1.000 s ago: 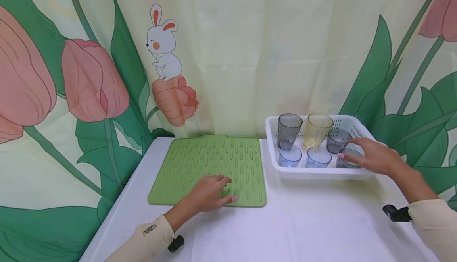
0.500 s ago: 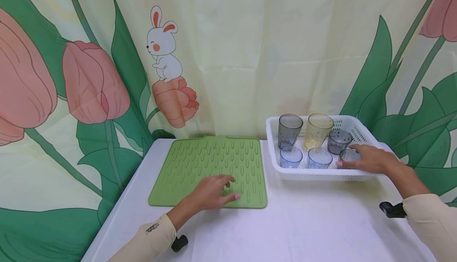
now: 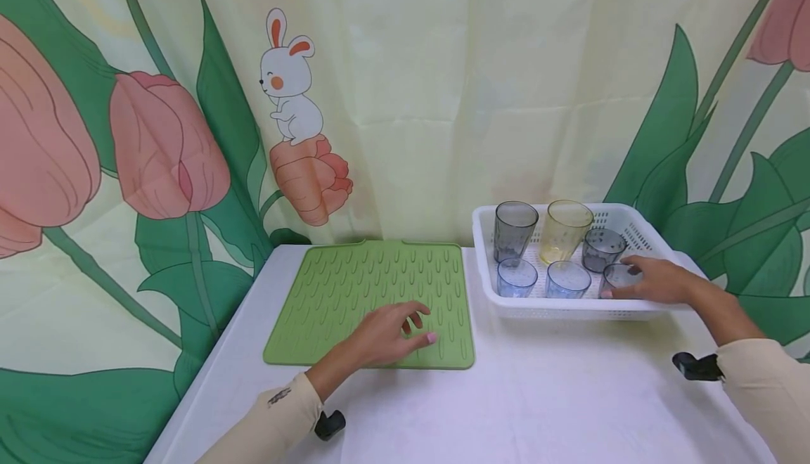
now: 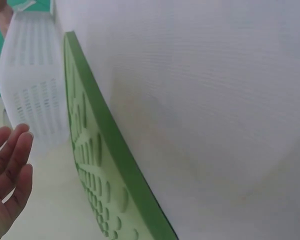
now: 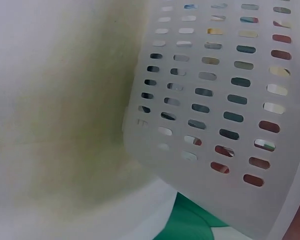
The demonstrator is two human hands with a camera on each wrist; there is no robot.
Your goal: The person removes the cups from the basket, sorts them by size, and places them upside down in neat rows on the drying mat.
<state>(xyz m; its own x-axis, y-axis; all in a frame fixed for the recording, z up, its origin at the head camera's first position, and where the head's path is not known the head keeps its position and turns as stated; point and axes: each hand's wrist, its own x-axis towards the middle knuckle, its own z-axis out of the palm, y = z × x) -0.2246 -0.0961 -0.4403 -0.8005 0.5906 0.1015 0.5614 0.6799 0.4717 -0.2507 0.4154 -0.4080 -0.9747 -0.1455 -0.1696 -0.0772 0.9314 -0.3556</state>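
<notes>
My right hand (image 3: pixel 661 280) reaches over the right front of the white basket (image 3: pixel 506 307). Its thumb and fingers curl round a short grey glass (image 3: pixel 615 278); the palm side and part of that glass are hidden. Just behind stands another short grey glass (image 3: pixel 603 252). Two short blue glasses, one on the left (image 3: pixel 516 281) and one nearer the middle (image 3: pixel 567 282), share the front row. A tall grey glass (image 3: pixel 514 233) and a tall yellow glass (image 3: pixel 563 233) are at the back. My left hand (image 3: pixel 389 334), loosely bent and holding nothing, hovers above the green ridged mat (image 3: pixel 363 281).
A white cloth (image 3: pixel 519 394) covers the table. Behind it hangs a curtain (image 3: pixel 411 119) printed with tulips and a rabbit. The basket's slotted side wall (image 5: pixel 210 105) fills much of the right wrist view, which does not show the glasses clearly.
My right hand has lowered and its fingers have closed in round the short grey glass. The left hand has shifted slightly to the right above the mat.
</notes>
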